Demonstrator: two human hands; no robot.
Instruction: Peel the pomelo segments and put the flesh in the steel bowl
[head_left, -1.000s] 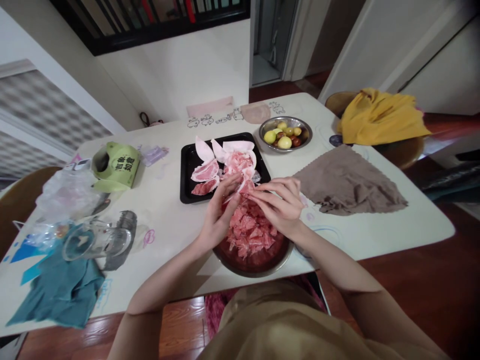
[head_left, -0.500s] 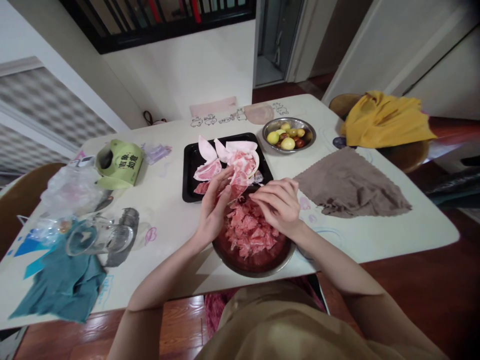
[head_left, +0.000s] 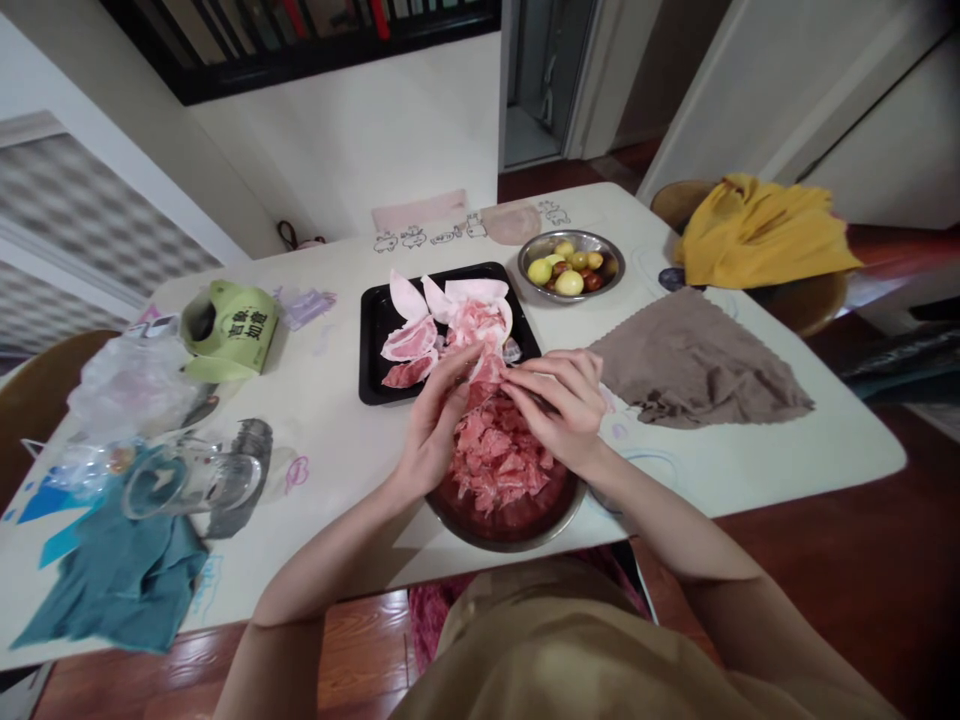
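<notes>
I see a white desk (head_left: 322,400) filling most of the view, so I read it as a dial. A rumpled brown cloth (head_left: 705,365) lies on it at 3 o'clock, a teal cloth (head_left: 112,585) at 8, and a yellow cloth (head_left: 765,240) is draped over a chair (head_left: 671,203) at 2. Just off the middle toward 10, a black tray (head_left: 369,350) bears pale peels (head_left: 409,300) and a larger lump of pink fruit (head_left: 480,318). At 6, a big metal bowl (head_left: 517,535) holds heaped pink chunks (head_left: 502,470). A plastic bag (head_left: 131,385) sits at 9, with a green box (head_left: 240,340) beside it, nearer the middle. A small metal bowl (head_left: 527,283) of mixed little fruits (head_left: 570,284) stands between 1 and 2. The left hand (head_left: 435,425), at 7, holds a pink fruit piece (head_left: 489,368) at the dial's middle, above the big bowl's far rim. The right hand (head_left: 559,400), at 4, is narrow, fingertips drawn together at that piece; they blend with it, so I can't tell whether they grip or only touch.
</notes>
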